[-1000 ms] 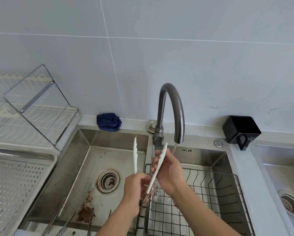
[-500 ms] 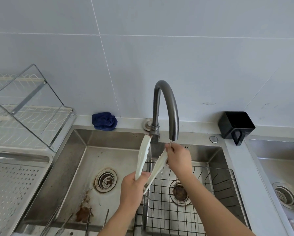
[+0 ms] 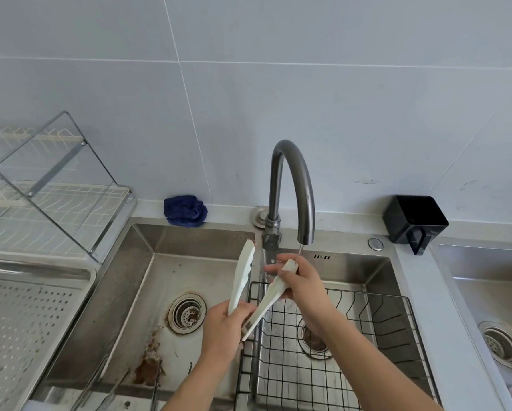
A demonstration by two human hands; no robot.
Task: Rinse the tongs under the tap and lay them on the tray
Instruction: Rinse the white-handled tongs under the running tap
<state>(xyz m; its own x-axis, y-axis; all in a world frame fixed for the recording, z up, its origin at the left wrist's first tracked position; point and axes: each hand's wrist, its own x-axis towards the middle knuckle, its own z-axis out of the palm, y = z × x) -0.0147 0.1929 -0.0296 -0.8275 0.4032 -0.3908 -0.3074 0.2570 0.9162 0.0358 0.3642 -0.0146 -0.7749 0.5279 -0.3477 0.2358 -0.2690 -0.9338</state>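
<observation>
Nearest the camera, two bare forearms enter from the bottom edge over a double steel sink (image 3: 148,262). The left hand (image 3: 223,330) is clenched around the hinged end of the white tongs (image 3: 243,277), which stand splayed in a V above the divider between the two basins. The left arm of the tongs rises free toward the back of the sink; the right arm slants up to the right, where the right hand (image 3: 300,284) is closed on it near the tip, fingers wrapped over it. That tip sits directly beneath the tap (image 3: 293,185) outlet, and a thin stream of water meets it there. Below the hands, a black wire basket (image 3: 337,336) sits in the right basin over a drain. The left basin shows a round drain strainer (image 3: 186,312) and brown staining on its floor. To the left, the perforated steel tray (image 3: 26,321) lies beside the sink, well apart from the tongs. Behind it stands a wire dish rack (image 3: 56,209) with a raised clear panel. Along the back ledge, a crumpled blue cloth (image 3: 185,210) lies left of the tap base and a black holder (image 3: 415,218) sits to the right. A grey tiled wall (image 3: 278,84) closes the scene.
</observation>
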